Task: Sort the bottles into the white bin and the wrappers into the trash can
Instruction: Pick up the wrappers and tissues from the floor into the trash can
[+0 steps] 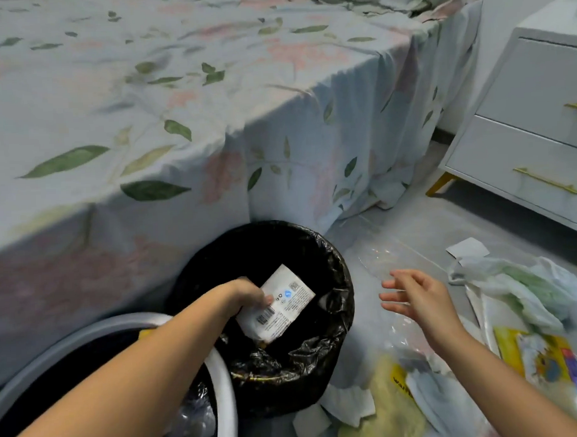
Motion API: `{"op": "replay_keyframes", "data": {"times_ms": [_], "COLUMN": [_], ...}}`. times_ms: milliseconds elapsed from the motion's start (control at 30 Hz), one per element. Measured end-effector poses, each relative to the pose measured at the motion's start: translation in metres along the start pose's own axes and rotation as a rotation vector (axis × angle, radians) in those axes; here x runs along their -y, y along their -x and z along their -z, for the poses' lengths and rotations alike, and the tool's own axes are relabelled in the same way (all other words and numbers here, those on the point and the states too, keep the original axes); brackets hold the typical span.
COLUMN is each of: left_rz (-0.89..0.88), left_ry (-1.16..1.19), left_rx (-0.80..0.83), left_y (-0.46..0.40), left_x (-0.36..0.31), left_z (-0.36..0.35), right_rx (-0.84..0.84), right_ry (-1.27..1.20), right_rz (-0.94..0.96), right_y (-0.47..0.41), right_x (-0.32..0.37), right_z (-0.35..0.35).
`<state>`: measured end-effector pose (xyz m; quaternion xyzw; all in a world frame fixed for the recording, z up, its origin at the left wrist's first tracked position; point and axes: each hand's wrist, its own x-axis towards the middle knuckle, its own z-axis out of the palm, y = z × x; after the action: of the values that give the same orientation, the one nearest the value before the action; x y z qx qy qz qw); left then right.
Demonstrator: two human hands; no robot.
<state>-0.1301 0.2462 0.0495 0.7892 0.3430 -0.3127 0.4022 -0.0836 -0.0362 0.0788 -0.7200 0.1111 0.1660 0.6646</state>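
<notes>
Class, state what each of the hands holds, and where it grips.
Left hand grips the white wrapper by its left edge, over the trash can. Right hand is open and holds nothing.

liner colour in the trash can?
Black, glossy and crinkled; the liner folds over the trash can rim. Clearest in the head view, the only one.

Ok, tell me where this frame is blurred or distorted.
Head view: the wide lens bends the bed edge and drawer unit; the litter pile at lower right is smeared; the barcode on the white wrapper in the left hand stays fairly sharp.
</notes>
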Motion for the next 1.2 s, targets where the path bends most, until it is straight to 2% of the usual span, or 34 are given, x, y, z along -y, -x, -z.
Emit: {"op": "replay_keyframes", "data": {"times_ms": [100,233,367,433,500,667,733,833,867,933,1000,1100,1200], "left_rz": [0.107,0.129,0.087,0.057,0.01,-0.027,-0.007,0.032,-0.019,-0.152,-0.288,-0.466,-0.572], "left_ry": [-0.172,-0.387,-0.564,-0.812,-0.984,-1.148,-1.144,-1.096,-1.122,-1.187,-1.133,-0.918,-0.674], "left_rx": [0.121,0.188,0.099,0.071,-0.027,-0.113,-0.039,0.225,0.227,0.136,0.027,-0.079,-0.116], "left_y": [-0.012,-0.023,-0.045,-0.057,-0.064,-0.066,-0.058,-0.041,-0.031,-0.015,0.006,0.033,0.042], "left_x": [0.002,-0.013,-0.017,-0.013,-0.01,-0.015,-0.027,-0.051,-0.059,-0.068,-0.074,-0.082,-0.084], "left_z": [-0.008,-0.01,-0.014,-0.021,-0.03,-0.041,-0.039,-0.029,-0.022,-0.006,0.006,0.014,0.011], "right_rx": [0.001,-0.062,-0.152,-0.189,-0.222,-0.386,-0.448,-0.472,-0.45,-0.368,-0.274,-0.183,-0.168], "right_ry": [0.046,0.019,0.077,0.196,0.328,0.543,0.564,0.673,0.724,0.849,0.98,1.114,1.216], "right_rz": [-0.022,-0.054,-0.053,-0.034,-0.029,-0.001,0.015,0.074,0.087,0.025,-0.089,-0.202,-0.203], "right_y": [-0.001,-0.013,-0.039,-0.051,-0.06,-0.084,-0.096,-0.12,-0.128,-0.146,-0.161,-0.17,-0.17], "right_x": [-0.021,-0.039,-0.062,-0.081,-0.105,-0.132,-0.13,-0.128,-0.127,-0.126,-0.131,-0.14,-0.149], "right_z": [0.005,0.008,0.022,0.035,0.052,0.083,0.092,0.11,0.115,0.122,0.125,0.121,0.117]}}
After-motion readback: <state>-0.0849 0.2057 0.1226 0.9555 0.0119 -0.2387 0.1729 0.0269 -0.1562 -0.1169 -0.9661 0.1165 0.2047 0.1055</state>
